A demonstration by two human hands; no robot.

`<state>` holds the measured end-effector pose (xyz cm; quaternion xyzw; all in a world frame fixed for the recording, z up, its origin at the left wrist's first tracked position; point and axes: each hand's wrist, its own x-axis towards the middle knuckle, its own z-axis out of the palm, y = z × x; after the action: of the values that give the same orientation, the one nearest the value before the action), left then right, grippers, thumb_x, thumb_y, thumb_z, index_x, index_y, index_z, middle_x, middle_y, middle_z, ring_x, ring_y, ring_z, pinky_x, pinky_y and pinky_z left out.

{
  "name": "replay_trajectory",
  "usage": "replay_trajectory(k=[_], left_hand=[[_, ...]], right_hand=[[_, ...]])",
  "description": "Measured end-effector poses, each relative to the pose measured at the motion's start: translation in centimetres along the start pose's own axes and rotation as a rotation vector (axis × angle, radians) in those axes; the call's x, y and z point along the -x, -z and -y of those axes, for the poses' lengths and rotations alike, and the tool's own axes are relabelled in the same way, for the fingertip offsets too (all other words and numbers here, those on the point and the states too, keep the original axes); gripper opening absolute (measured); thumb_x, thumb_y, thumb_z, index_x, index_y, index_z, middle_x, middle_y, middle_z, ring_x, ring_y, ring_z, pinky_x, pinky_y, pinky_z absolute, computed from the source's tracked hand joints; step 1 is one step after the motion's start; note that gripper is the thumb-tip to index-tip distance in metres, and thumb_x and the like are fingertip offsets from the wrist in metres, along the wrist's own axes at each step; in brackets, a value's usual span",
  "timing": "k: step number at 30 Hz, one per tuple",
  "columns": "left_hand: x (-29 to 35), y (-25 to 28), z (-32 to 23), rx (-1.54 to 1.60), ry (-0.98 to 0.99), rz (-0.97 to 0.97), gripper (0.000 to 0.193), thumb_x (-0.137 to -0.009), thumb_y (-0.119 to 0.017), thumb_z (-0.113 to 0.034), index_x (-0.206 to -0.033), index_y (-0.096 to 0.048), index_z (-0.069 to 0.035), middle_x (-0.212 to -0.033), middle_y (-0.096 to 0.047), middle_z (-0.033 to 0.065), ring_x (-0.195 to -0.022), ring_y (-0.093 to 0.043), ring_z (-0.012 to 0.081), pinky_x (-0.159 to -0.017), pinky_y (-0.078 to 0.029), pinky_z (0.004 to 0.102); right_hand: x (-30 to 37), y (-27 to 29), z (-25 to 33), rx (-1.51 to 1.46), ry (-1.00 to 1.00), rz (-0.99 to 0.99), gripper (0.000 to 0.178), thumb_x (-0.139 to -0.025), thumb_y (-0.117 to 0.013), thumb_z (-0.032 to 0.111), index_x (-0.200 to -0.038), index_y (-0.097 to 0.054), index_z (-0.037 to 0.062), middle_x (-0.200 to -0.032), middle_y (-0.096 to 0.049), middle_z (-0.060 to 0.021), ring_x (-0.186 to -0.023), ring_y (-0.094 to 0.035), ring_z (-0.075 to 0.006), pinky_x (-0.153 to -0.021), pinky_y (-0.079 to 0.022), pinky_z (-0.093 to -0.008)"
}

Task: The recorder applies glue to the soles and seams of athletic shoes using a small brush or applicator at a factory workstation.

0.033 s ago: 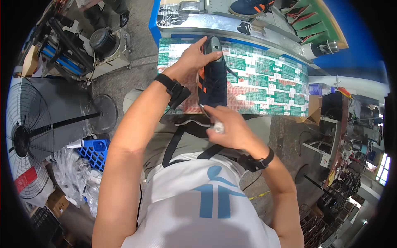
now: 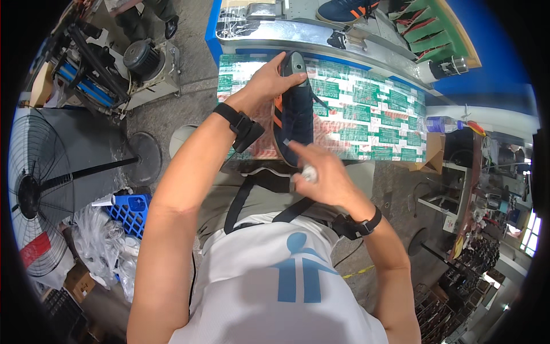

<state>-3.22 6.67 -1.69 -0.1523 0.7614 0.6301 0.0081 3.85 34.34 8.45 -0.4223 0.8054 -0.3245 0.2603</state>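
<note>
A dark navy shoe (image 2: 298,117) with orange stripes lies lengthwise in front of me, its grey heel opening at the far end and its toe toward me. My left hand (image 2: 274,79) is closed on the heel end, thumb on top at the opening's edge. A dark lace trails off the shoe's right side. My right hand (image 2: 322,175) is by the toe, index finger stretched toward it. A small white object (image 2: 310,173) sits in its curled fingers; its kind is unclear. A small pale tip shows beside the index fingertip, against the shoe.
Under the shoe is a surface wrapped in green-and-white printed tape (image 2: 366,123). Behind it runs a metal-edged bench (image 2: 286,31) carrying another navy shoe (image 2: 346,10) and a green rack (image 2: 435,34). A purple-labelled bottle (image 2: 444,124) lies to the right. A fan (image 2: 31,195) stands left.
My right hand has shifted slightly right and up along the toe, uncovering more of the toe. My left hand stays on the heel end.
</note>
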Motion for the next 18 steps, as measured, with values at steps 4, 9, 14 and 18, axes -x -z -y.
replay_trajectory(k=[4, 9, 14, 18], left_hand=[[0.2, -2.2, -2.1, -0.049, 0.117, -0.041, 0.133, -0.085, -0.087, -0.067, -0.174, -0.024, 0.009, -0.163, -0.056, 0.0348, -0.149, -0.061, 0.0409, -0.120, -0.051, 0.0428], [0.2, -2.9, -3.4, -0.230, 0.179, -0.092, 0.137, -0.078, -0.087, -0.059, -0.175, -0.019, 0.009, -0.153, -0.064, 0.0349, -0.142, -0.066, 0.0444, -0.116, -0.055, 0.0433], [-0.5, -2.6, -2.3, -0.276, 0.135, -0.138, 0.129, -0.079, -0.084, -0.053, -0.176, -0.022, 0.007, -0.149, -0.068, 0.0334, -0.138, -0.069, 0.0439, -0.115, -0.055, 0.0427], [-0.2, -2.4, -2.6, -0.334, 0.155, -0.135, 0.129, -0.079, -0.084, -0.054, -0.176, -0.023, 0.004, -0.149, -0.068, 0.0324, -0.137, -0.069, 0.0447, -0.114, -0.055, 0.0430]], right_hand=[[-1.9, 2.4, -1.6, 0.171, 0.038, -0.371, 0.073, -0.083, -0.083, 0.022, -0.146, -0.065, -0.0079, -0.101, -0.073, -0.0212, -0.098, -0.073, -0.0417, -0.090, -0.059, -0.0497], [-4.6, 3.0, -3.1, 0.330, 0.005, -0.264, 0.076, -0.084, -0.081, 0.024, -0.151, -0.062, -0.0064, -0.104, -0.069, -0.0221, -0.100, -0.069, -0.0425, -0.094, -0.056, -0.0496], [-2.1, 5.5, -2.6, 0.392, 0.133, -0.145, 0.081, -0.084, -0.079, 0.029, -0.155, -0.059, -0.0059, -0.103, -0.069, -0.0225, -0.101, -0.069, -0.0428, -0.095, -0.056, -0.0502], [3.1, 7.6, -0.2, 0.330, -0.020, 0.022, 0.080, -0.084, -0.077, 0.028, -0.155, -0.060, -0.0040, -0.103, -0.069, -0.0220, -0.099, -0.069, -0.0422, -0.095, -0.056, -0.0508]])
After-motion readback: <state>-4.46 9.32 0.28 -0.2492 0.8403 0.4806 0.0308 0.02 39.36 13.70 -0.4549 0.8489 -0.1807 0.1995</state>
